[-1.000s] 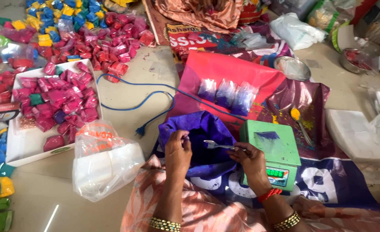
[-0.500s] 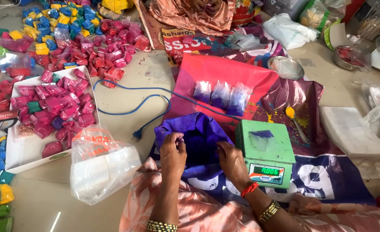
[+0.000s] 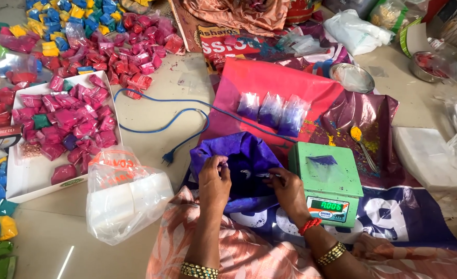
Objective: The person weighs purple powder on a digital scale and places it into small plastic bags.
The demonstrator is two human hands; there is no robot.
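Observation:
A purple bag [image 3: 246,150] of purple powder lies open in front of me on a printed sheet. My left hand [image 3: 215,181] is at the bag's near left edge, its fingers pinched on a small clear pouch [image 3: 223,164]. My right hand [image 3: 286,188] is at the bag's near right side and holds a thin metal spoon [image 3: 259,175] that points left into the bag's mouth. A green weighing scale [image 3: 329,178] stands just right of my right hand, with purple dust on its pan. Three filled pouches of purple powder [image 3: 272,109] lie on the red sheet [image 3: 249,77] behind the bag.
A clear plastic bag of empty pouches [image 3: 125,199] sits to my left. Beyond it are a white tray [image 3: 19,188] of pink packets, more coloured packets [image 3: 109,46], and a blue cable with a plug [image 3: 169,155]. A spoon with yellow powder [image 3: 360,138] and a steel bowl [image 3: 351,77] lie to the right.
My right hand has moved left from the scale's front edge to the bag's mouth with the spoon. My left hand has stayed at the bag's edge.

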